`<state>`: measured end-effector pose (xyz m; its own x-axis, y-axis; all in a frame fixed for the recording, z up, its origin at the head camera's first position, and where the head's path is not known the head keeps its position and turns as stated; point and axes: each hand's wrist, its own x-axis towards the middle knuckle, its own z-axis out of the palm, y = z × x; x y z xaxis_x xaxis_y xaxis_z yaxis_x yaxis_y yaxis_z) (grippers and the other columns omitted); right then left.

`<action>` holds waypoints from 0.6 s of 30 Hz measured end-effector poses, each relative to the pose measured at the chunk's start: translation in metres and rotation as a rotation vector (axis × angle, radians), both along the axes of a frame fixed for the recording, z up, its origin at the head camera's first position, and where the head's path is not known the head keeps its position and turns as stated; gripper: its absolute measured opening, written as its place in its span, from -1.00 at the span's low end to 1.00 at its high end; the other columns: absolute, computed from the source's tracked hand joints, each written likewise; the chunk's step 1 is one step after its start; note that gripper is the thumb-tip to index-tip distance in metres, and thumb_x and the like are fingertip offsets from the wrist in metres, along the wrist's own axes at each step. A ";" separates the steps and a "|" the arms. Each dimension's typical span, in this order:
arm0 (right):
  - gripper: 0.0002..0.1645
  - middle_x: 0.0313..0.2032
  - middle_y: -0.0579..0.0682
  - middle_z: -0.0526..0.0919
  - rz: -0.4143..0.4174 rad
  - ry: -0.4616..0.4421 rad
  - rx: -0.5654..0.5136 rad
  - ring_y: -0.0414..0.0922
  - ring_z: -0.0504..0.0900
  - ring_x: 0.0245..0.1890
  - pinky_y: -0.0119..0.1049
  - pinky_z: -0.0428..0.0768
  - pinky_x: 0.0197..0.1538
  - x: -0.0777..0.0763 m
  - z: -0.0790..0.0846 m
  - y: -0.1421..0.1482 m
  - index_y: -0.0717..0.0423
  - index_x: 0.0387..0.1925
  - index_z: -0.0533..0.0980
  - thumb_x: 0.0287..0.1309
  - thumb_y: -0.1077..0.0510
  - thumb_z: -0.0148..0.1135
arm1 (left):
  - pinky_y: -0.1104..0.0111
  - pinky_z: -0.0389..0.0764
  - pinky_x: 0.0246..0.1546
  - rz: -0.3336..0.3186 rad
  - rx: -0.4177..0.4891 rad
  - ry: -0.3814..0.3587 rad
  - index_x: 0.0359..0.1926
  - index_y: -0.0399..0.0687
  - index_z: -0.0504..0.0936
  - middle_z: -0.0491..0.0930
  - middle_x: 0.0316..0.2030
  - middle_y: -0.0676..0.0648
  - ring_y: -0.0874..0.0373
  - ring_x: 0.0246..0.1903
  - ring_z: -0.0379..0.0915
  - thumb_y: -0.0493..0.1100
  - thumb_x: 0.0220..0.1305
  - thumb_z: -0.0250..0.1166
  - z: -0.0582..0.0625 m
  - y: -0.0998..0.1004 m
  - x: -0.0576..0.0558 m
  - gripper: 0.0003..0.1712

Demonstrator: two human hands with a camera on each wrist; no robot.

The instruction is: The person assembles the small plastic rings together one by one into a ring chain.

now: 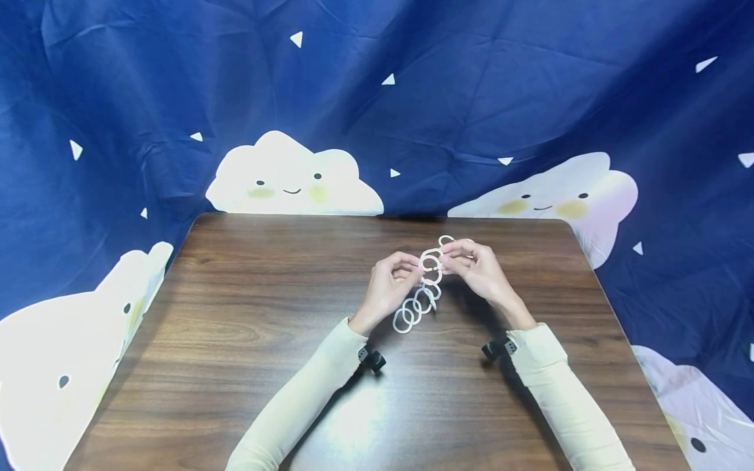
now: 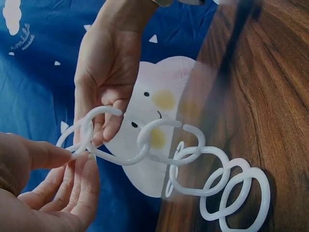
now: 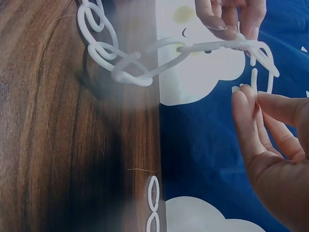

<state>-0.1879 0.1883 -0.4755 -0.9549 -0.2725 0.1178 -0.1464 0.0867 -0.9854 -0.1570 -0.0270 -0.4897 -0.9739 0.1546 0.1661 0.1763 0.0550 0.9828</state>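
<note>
Between thumb and fingertips, my left hand (image 1: 390, 282) pinches a white plastic chain link (image 2: 116, 157) at the upper end of a linked chain. From there the chain (image 1: 417, 304) hangs down, and its lower links (image 2: 245, 200) lie on the table. My right hand (image 1: 480, 269) pinches another white C-shaped link (image 3: 271, 87) beside the left fingertips. This link has a narrow gap in its ring, seen in the right wrist view. The two links overlap, but I cannot tell whether they are joined.
More white links (image 3: 153, 193) lie near the far edge of the brown wooden table (image 1: 265, 294), behind my right hand. A blue curtain (image 1: 471, 85) with cloud prints hangs around the table's back and sides. Small black wrist cameras (image 1: 372, 360) sit at both cuffs.
</note>
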 end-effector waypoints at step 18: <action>-0.61 -0.25 -0.18 0.79 -0.057 0.054 0.038 -0.31 0.80 -0.26 -0.30 0.81 -0.08 -0.009 0.011 0.001 0.50 0.11 0.56 0.30 0.37 0.35 | 0.52 0.77 -0.31 0.007 -0.016 0.017 -0.04 -0.44 0.68 0.77 -0.24 -0.36 -0.21 -0.30 0.78 -0.34 0.32 0.39 -0.002 -0.002 -0.003 -0.74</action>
